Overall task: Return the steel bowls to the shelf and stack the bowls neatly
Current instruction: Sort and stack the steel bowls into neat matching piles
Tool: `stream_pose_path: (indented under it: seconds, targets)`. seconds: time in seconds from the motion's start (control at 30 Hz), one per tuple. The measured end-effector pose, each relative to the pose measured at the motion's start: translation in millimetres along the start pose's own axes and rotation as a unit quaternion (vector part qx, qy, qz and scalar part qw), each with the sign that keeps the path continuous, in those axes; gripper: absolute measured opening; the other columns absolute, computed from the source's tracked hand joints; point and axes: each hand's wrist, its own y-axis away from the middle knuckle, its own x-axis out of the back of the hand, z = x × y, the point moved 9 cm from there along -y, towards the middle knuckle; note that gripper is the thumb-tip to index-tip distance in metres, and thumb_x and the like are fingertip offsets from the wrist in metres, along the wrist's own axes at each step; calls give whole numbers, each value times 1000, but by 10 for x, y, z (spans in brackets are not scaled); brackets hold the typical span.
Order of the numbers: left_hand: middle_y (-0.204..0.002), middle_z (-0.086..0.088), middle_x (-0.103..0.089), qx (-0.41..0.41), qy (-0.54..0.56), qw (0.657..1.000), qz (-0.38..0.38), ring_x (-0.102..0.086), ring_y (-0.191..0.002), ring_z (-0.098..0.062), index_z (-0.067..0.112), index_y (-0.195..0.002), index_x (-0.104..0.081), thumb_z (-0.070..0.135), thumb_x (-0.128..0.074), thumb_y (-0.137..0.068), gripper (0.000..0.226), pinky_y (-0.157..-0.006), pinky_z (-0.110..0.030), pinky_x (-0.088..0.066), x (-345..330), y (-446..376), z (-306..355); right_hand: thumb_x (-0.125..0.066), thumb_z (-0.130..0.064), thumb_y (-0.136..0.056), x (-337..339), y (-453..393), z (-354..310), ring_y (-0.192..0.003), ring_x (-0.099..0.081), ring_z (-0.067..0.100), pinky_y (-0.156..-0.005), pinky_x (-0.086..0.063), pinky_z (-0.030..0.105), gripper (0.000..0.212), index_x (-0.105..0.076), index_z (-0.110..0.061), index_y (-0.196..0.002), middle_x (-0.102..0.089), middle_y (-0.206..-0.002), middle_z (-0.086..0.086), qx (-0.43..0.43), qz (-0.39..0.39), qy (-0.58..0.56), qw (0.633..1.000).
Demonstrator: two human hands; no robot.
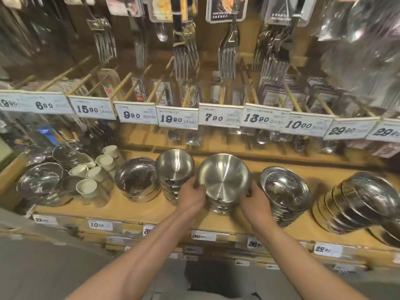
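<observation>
Only the head cam to go on here, looking down at a wooden shelf (138, 210) in a shop. Both hands are on the middle stack of steel bowls (224, 185), which sits on the shelf board between a taller stack of the same brushed bowls (175, 167) on its left and a shinier, leaning stack (284, 191) on its right. The left hand (191, 194) wraps the stack's left flank, fingers curled against the rim and wall of the top bowl; the right hand (254, 200) cups the right flank, fingertips bent onto the rim edge. So both are clamped on the stack from opposite sides, though I can't tell how hard they're squeezing or whether the stack is lifted or resting on the board. Handling-wise, I'd guess thin stainless like this is stiff and light per bowl, but a nested pile adds up, and that brushed finish looks slick, so the bowls could slide against each other and fan out like the tilted pile further right (355, 204). Not fragile, just noisy and dent-prone if dropped. Best grip is probably what's shown: two palms on opposite walls, low enough to catch the bottom bowls, with fingertips hooked over the top rim. The white ceramic cups (87, 187) and glass bowls (40, 182) off to the left are the breakables to steer clear of.
</observation>
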Motion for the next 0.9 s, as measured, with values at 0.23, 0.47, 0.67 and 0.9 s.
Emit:
stream_pose_path:
  seconds: [0.23, 0.47, 0.67, 0.9]
  targets:
    - [-112, 27, -65, -4, 3, 999, -43, -58, -100, 9, 37, -142, -52, 20, -50, -104, 42, -82, -7, -43, -184, 7, -136, -47, -16, -103, -66, -25, 282, -124, -57, 28, -102, -42, 36, 41, -49, -16, -145, -64, -133, 6, -13, 39, -24, 999]
    - [-132, 18, -52, -18, -14, 998, -55, -43, -122, -3, 40, -152, -38, 25, -46, -105, 50, -102, -20, -30, -241, -17, -269, -39, -17, -106, -163, -97, 384, -141, -44, 26, -119, -32, 42, 50, -34, -17, -156, -49, -153, 5, -16, 26, -44, 999]
    - [-149, 14, -49, -32, -29, 998, -55, -44, -136, -10, 45, -154, -32, 33, -48, -105, 53, -111, -26, -34, -253, -21, -295, -46, -15, -105, -231, -68, 345, -131, -53, 17, -114, -39, 40, 45, -41, -25, -148, -59, -141, -3, 10, 15, -103, 994]
    - [-131, 24, -56, -19, 11, 999, -34, -46, -122, 2, 41, -147, -46, 28, -63, -98, 53, -103, -16, -35, -200, -35, -359, -55, -12, -101, -240, -37, 348, -118, -61, 11, -103, -48, 37, 47, -44, -29, -144, -65, -128, -7, 48, 31, -101, 993]
